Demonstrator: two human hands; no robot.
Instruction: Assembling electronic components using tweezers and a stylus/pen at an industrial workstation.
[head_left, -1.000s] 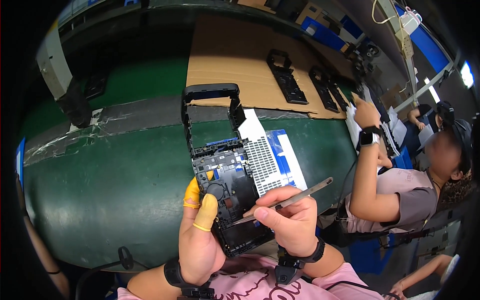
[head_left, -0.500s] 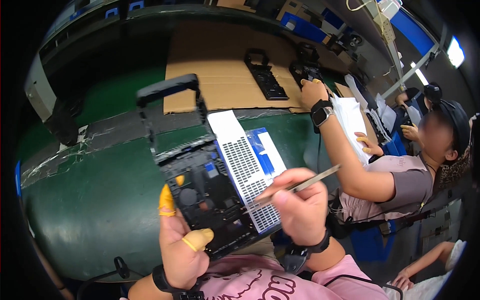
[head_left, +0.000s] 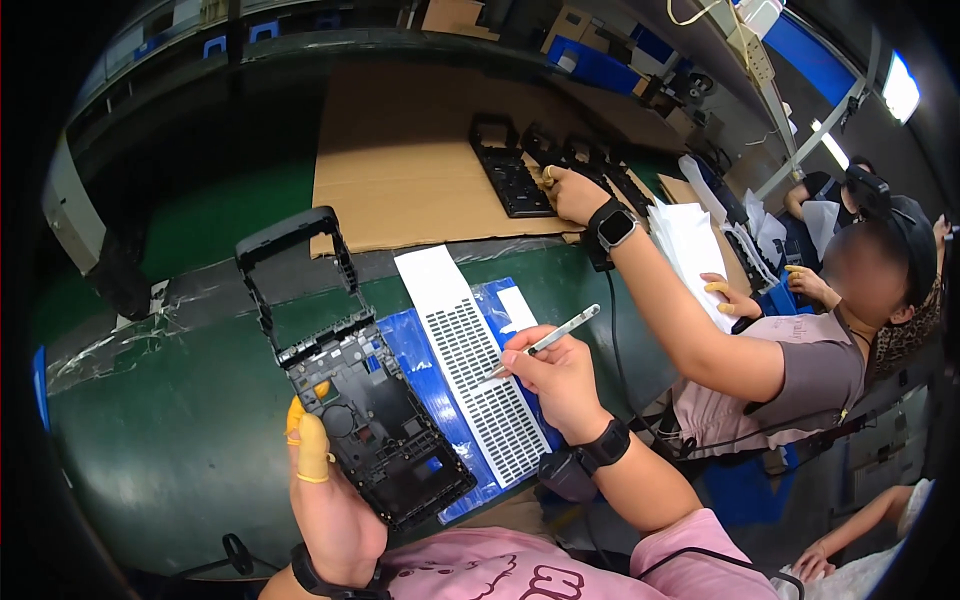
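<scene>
Assembly workshop, green workbench, row of black housings, seemingly blue bin

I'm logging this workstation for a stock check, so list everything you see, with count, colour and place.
Housing: 1, black, in the left hand
Tweezers: 1, metallic, in the right hand
Label sheet: 1, white with dark rectangles, under the tweezers
Backing: 1, blue, under the label sheet
Bench: 1, green, beneath
Cardboard: 1, brown, far side
Other housings: at least 3, black, on the cardboard
Papers: several, white, right
Co-workers: at least 3, varied clothing, right
Watch: 1, dark, nearest co-worker's wrist
Stools: 2, blue, upper left
Left hand: 1, yellow finger covers, lower left of centre
Right hand: 1, bare, lower centre
Wristbands: 2, black, own wrists
</scene>
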